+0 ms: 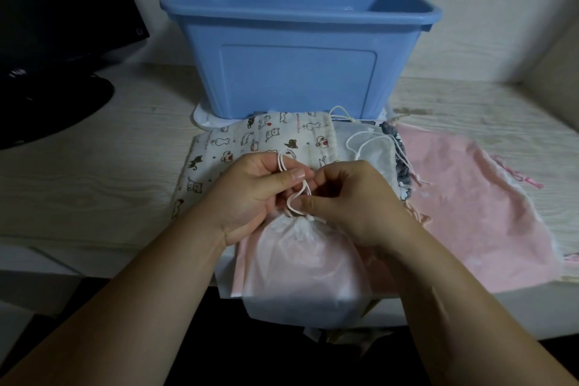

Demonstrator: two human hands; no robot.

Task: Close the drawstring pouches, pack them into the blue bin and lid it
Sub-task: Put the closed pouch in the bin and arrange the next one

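hands (250,197) (357,204) pinching drawstring (289,208), white pouch (300,260) cinched

Translucent white pouch (300,263): mouth gathered, drawstring (288,204) looped above it, lying at the near table edge. Cat-print pouch (250,141) and pink pouch (463,197): flat, behind. Blue bin (297,72): upright, open, apparently standing on its white lid (203,119).

blue bin (297,72), cat-print pouch (250,138), pink pouch (470,191)

The blue bin (297,78) hides most of the white lid (203,118) beneath it.
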